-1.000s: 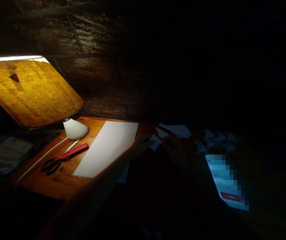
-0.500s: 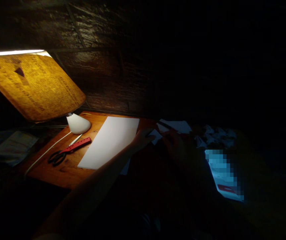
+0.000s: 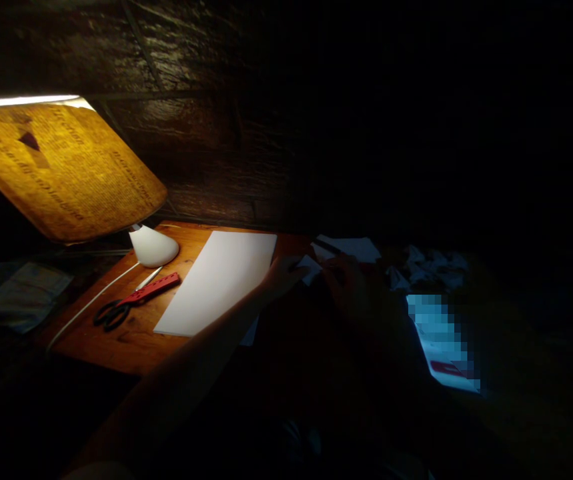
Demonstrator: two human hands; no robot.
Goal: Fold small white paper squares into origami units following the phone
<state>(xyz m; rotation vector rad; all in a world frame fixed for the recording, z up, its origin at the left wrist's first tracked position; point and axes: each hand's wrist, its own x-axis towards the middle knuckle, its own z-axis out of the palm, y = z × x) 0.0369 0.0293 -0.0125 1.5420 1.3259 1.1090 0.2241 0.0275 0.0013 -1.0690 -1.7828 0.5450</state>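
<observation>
A small folded piece of white paper [image 3: 309, 270] is held up between my two hands over the wooden table. My left hand [image 3: 282, 275] is closed on its left side, the thumb along the paper. At its right edge, my right hand [image 3: 345, 279] has its fingers drawn together on the paper, though deep shadow blurs their outline. To the left lies a stack of white paper sheets [image 3: 226, 277], partly behind my left forearm. Just beyond my right hand are more white paper pieces [image 3: 359, 249] with a dark, narrow object [image 3: 327, 245] across them.
A lamp with a printed shade [image 3: 66, 173] and white base [image 3: 153, 247] stands at left, its cord [image 3: 91, 300] trailing off the table. Near it lie scissors with a red sheath [image 3: 136, 300] and a white pen-like stick [image 3: 149, 279]. At right are several folded paper shapes [image 3: 426, 268] and a lit screen [image 3: 441, 360].
The view has shifted slightly. Between my hands, the small paper has turned and now shows a more pointed, folded outline. Both hands stay on it.
</observation>
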